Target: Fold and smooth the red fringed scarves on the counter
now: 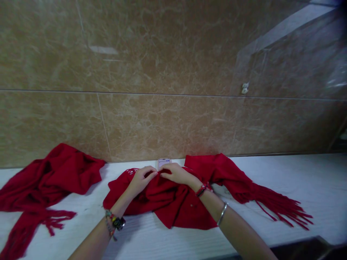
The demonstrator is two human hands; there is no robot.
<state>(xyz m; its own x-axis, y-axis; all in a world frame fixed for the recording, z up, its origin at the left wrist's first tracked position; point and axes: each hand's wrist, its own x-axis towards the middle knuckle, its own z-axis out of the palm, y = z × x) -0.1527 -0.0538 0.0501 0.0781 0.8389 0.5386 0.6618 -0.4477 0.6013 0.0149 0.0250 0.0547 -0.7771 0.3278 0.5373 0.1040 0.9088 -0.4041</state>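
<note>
A red scarf (173, 202) lies bunched in front of me on the white table, with some fringe at its upper left. My left hand (143, 178) pinches the scarf's upper edge between thumb and fingers. Close beside it, my right hand (176, 173) also has its fingers closed on that edge. The two sets of fingertips nearly meet. Just behind them a phone (164, 162) with a lit screen lies by the wall, partly covered by my right hand.
Another red scarf (62, 173) lies crumpled at the left. More red fringed fabric (225, 173) stretches right, its tassels spread on the white table (303, 180). A tiled wall (173, 126) borders the table's back, bearing a small white fixture (245, 88). Something dark (303, 249) sits at the lower right.
</note>
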